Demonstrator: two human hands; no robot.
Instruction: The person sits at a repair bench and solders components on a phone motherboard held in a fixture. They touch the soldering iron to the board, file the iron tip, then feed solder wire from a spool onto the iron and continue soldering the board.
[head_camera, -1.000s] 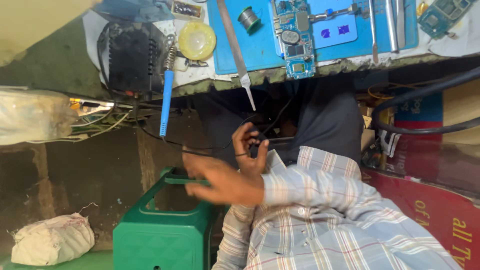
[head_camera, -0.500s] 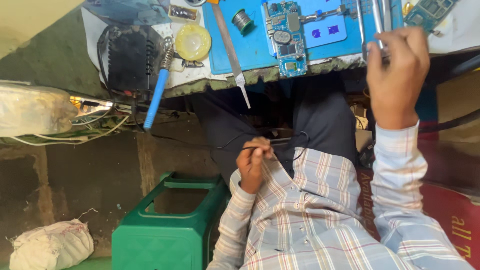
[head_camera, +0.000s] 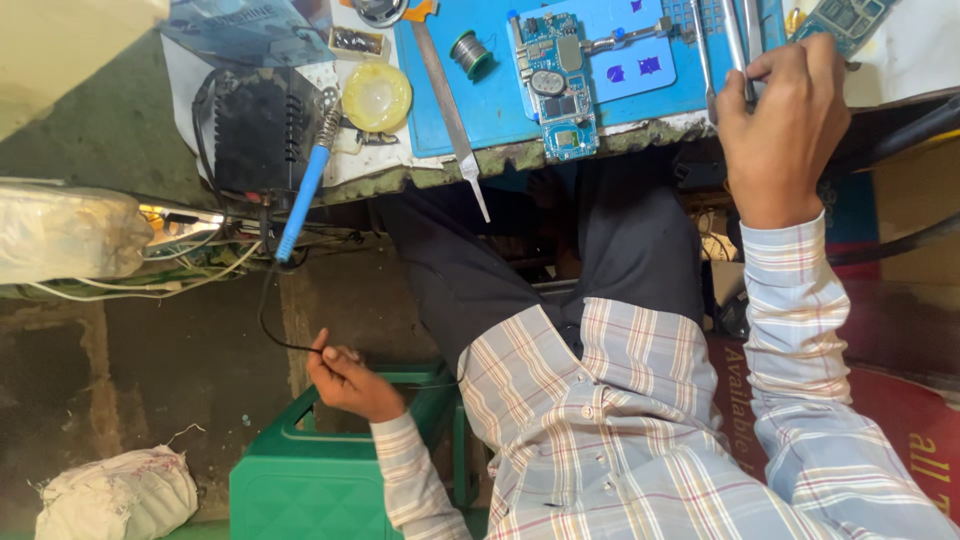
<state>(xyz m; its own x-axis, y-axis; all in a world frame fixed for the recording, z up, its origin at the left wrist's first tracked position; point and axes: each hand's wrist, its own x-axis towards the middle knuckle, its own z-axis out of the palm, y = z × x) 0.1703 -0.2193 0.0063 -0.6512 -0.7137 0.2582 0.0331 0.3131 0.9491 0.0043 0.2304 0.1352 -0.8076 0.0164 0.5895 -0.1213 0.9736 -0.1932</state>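
Looking left to right, you have these before you:
Sack: a white tied sack (head_camera: 118, 492) lies on the floor at the lower left.
Bundle: a pale wrapped bundle (head_camera: 65, 235) sits at the left edge, loose wires trailing beside it.
Soldering station: a black box (head_camera: 262, 128) stands at the counter's left end, near its front edge.
Soldering iron: the blue-handled iron (head_camera: 303, 195) hangs over the counter's front edge, just beside the black box, with its black cord (head_camera: 268, 315) looping down.
Left hand: your left hand (head_camera: 345, 382) is low, above the green plastic stool (head_camera: 330, 480), fingers pinched shut on that black cord.
Yellow tin: a round yellow tin (head_camera: 376, 96) rests near the box.
Mat: a blue work mat (head_camera: 500, 110) covers the counter's (head_camera: 640, 135) middle; a solder spool (head_camera: 468, 52) and a phone circuit board (head_camera: 558, 85) lie on it, with metal tweezers (head_camera: 455, 115) poking over the front edge.
Right hand: your right hand (head_camera: 778, 125) is at the counter's right front edge, fingers closed around a thin metal tool (head_camera: 738, 45) lying on the mat.
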